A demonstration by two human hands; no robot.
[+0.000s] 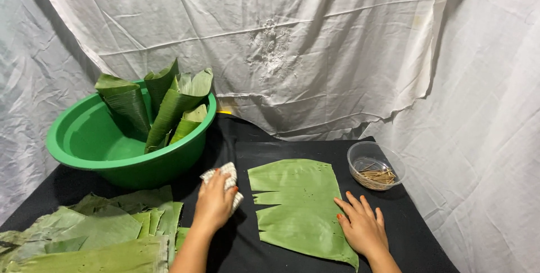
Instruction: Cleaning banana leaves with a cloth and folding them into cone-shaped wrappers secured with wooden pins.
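flatly, the right hand (363,228) presses spread fingers on the torn green banana leaf piece (298,205) (on black cloth), while the left hand (215,202) grips a checked woven rag (228,176) beside the leaf's torn edge.

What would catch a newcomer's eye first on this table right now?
Probably the big green basin at back left, with rolled leaf cones standing in it. Next, the flat banana leaf at centre on the black tabletop: the right hand presses its right edge, while the left hand grips a checked cloth beside its torn left edge.
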